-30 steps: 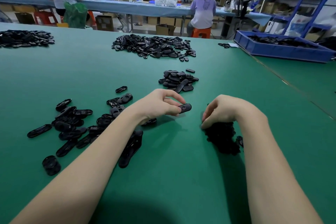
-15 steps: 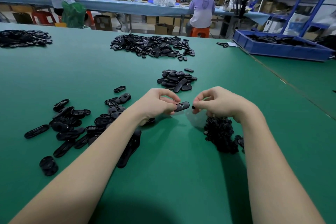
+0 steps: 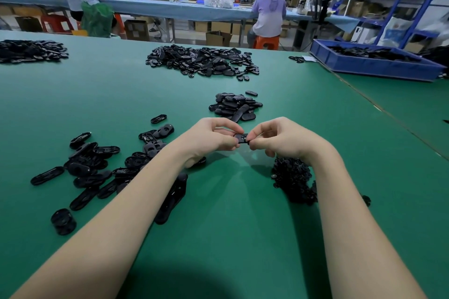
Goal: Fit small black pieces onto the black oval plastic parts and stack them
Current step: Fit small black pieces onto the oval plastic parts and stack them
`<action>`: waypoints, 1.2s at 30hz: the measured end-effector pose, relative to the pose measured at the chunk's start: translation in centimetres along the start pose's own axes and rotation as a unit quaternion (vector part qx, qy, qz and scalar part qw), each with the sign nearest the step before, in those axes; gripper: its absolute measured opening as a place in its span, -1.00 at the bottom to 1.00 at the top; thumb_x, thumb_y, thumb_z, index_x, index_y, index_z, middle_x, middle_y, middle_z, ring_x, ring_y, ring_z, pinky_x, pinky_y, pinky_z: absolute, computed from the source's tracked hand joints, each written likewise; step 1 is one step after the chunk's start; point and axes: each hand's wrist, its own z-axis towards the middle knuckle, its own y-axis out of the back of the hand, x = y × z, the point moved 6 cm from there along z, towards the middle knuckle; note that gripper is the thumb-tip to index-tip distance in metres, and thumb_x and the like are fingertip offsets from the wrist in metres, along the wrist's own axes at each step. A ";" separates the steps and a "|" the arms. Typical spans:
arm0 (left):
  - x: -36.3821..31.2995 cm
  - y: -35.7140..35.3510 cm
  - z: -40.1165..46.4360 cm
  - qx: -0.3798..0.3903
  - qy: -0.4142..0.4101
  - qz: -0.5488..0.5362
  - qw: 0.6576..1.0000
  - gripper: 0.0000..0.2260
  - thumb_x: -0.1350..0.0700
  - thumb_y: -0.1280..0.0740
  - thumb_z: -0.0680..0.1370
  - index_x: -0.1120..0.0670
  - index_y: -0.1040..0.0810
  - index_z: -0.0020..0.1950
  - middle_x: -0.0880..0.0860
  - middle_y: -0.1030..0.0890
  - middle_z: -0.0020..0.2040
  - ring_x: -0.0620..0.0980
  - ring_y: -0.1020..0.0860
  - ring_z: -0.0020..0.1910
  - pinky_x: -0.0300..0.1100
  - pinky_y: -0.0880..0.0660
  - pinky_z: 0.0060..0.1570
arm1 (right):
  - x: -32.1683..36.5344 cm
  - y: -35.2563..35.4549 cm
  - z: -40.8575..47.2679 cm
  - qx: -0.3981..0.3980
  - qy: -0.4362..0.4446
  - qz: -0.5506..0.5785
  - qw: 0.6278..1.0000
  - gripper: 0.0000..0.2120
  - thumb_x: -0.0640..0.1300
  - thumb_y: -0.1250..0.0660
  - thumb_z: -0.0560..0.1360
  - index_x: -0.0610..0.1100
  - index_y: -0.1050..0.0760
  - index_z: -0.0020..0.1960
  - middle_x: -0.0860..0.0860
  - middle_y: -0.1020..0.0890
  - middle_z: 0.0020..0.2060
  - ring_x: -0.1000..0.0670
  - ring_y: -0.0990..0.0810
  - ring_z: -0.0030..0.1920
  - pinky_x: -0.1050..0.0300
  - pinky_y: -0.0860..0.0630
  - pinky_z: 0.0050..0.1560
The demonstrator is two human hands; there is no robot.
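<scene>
A black oval part (image 3: 241, 138) is held just above the green table between both hands. My left hand (image 3: 209, 141) pinches its left end with thumb and fingers. My right hand (image 3: 279, 139) pinches its right end; any small piece under those fingertips is hidden. Below my right wrist lies a heap of small black pieces (image 3: 292, 181). Loose oval parts (image 3: 97, 167) are scattered to the left of my left forearm, and a short row of stacked ovals (image 3: 173, 198) lies under that arm. A small pile of ovals (image 3: 234, 105) sits just beyond my hands.
A large pile of black parts (image 3: 204, 59) lies farther back at the centre, another (image 3: 29, 50) at the far left. A blue tray (image 3: 374, 65) of parts stands at the back right. People work at a blue-covered bench beyond the table.
My right hand lifted off the heap of small pieces and moved left to meet the oval part in my left hand. Both hands now pinch that part.
</scene>
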 end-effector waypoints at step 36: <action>0.3 -0.5 0.3 0.015 -0.012 -0.041 0.999 -0.85 0.30 -0.41 0.55 0.11 -0.66 0.07 0.16 -0.72 -0.12 -0.02 -0.64 -0.14 -0.20 -0.61 0.06 | -1.0 0.9 0.6 -0.093 -0.038 0.047 0.994 -0.74 0.09 -0.62 0.34 0.03 -0.66 -0.07 0.08 -0.69 -0.27 0.13 -0.45 -0.42 0.18 -0.38 -0.24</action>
